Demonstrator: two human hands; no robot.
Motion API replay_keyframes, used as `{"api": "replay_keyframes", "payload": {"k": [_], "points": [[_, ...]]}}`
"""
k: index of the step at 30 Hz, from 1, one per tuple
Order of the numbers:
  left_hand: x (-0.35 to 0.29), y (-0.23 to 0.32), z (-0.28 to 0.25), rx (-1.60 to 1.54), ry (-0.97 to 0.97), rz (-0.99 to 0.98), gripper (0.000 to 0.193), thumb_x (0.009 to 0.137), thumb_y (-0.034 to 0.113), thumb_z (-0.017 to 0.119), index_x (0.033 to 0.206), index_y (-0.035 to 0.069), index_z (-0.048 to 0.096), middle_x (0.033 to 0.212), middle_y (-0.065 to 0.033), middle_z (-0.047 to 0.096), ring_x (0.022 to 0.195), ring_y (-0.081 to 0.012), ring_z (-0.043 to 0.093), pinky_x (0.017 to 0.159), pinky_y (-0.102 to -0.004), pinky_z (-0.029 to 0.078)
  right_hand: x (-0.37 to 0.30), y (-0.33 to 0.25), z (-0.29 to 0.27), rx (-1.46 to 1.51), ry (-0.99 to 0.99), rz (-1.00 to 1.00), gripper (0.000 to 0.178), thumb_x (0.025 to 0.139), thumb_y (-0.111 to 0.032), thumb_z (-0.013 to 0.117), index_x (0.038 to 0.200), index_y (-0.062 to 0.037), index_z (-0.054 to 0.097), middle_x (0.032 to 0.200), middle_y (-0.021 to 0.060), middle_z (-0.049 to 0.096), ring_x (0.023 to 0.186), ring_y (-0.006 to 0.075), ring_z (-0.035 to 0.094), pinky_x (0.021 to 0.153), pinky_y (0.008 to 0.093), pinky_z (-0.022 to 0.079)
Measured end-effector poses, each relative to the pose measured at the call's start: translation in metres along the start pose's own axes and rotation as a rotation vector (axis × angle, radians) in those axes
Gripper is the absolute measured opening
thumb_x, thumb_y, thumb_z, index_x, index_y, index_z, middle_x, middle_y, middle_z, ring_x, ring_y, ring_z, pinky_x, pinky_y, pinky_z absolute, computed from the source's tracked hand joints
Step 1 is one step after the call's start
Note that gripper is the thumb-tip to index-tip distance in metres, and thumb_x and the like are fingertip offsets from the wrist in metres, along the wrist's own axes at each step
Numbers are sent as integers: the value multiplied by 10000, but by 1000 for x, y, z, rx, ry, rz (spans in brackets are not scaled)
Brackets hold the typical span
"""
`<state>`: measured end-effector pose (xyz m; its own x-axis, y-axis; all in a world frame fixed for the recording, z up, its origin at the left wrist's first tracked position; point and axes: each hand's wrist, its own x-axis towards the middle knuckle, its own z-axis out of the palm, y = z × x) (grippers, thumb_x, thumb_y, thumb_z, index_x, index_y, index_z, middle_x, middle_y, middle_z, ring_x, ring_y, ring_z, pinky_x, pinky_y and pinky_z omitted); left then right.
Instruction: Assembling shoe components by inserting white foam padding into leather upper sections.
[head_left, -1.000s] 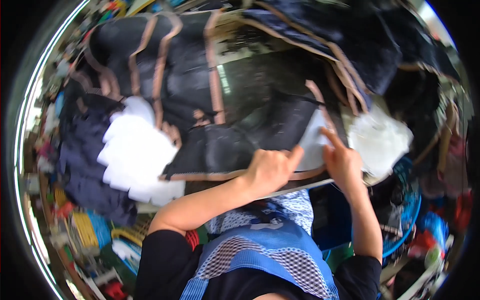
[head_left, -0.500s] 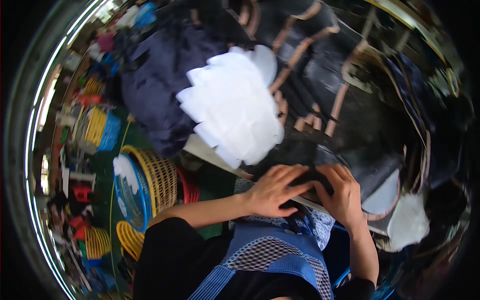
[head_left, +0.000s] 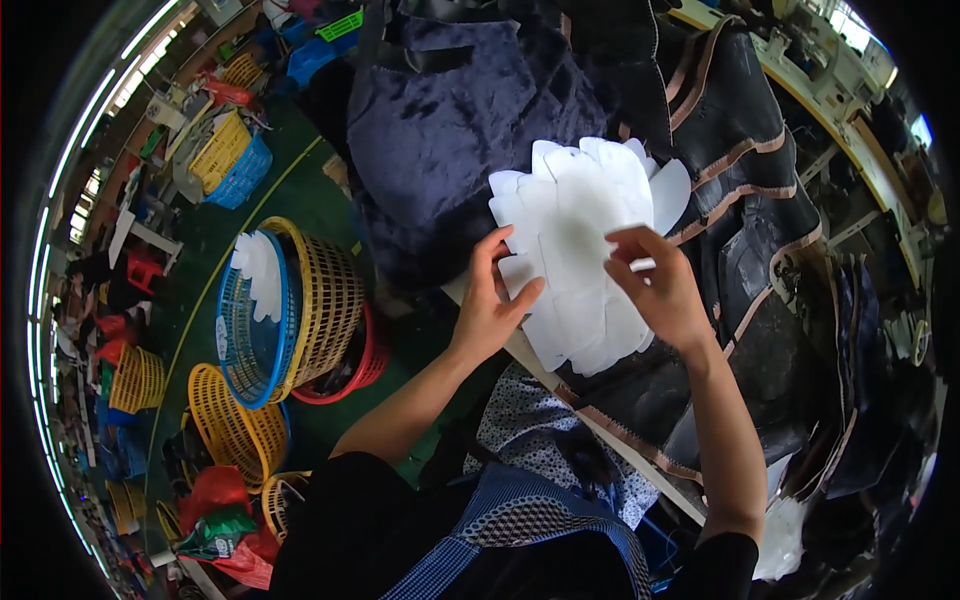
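A pile of overlapping white petal-shaped sheets (head_left: 585,290) lies in front of me on dark material. At its left edge, my left hand (head_left: 492,305) is open, thumb and index finger spread around one of the sheet tips. Over the pile's right side is my right hand (head_left: 663,290), its fingers bent in toward the thumb. A small white piece (head_left: 643,264) shows between those fingers; its full shape is hidden. Beyond the pile spreads dark blue plush fabric (head_left: 450,130).
Black pieces with tan edging (head_left: 740,260) cover the right side of the table. On the green floor to the left stand a blue basket (head_left: 235,345), a yellow basket (head_left: 325,310) and a red basket (head_left: 365,360). A red bag (head_left: 215,490) lies nearer me.
Both hands have gone from the table's near edge up to the white pile. They were close together and have moved apart to its two sides. The head view has shifted.
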<state>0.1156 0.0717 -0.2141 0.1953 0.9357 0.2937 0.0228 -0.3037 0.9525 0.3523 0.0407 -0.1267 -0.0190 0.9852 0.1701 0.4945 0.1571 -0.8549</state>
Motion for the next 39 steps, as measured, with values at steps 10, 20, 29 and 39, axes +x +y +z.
{"api": "replay_keyframes", "payload": {"k": [10, 20, 29, 39], "points": [[9, -23, 10, -286, -116, -30, 625, 944, 52, 719, 1513, 52, 460, 1448, -123, 544, 1305, -189, 520, 1108, -347, 422, 106, 6, 19, -640, -97, -477, 619, 693, 89, 609, 1260, -151, 675, 1131, 142, 571, 1092, 345, 585, 940, 406, 519], [6, -16, 11, -163, -101, 59, 642, 966, 104, 722, 1529, 2, 430, 1510, -153, 515, 1354, -218, 513, 1126, -355, 417, 131, -12, 17, -924, -233, -764, 497, 660, 44, 671, 1138, -89, 687, 1077, 108, 587, 1051, 299, 600, 875, 395, 545], [6, -20, 10, -76, -107, -6, 518, 947, 74, 720, 1436, -6, 567, 1417, -155, 624, 1315, -223, 581, 1108, -350, 438, 79, -7, 1, -775, -121, -651, 102, 795, -9, 716, 875, -26, 656, 884, 106, 640, 863, 285, 654, 719, 407, 557], [-2, -6, 1, 425, 51, 245, 584, 921, 103, 736, 1454, -2, 525, 1428, -212, 426, 1303, -337, 459, 1116, -418, 390, -169, -58, -57, -718, 469, -210, 314, 715, 146, 755, 965, -40, 720, 1013, 134, 662, 802, 246, 648, 647, 327, 538]]}}
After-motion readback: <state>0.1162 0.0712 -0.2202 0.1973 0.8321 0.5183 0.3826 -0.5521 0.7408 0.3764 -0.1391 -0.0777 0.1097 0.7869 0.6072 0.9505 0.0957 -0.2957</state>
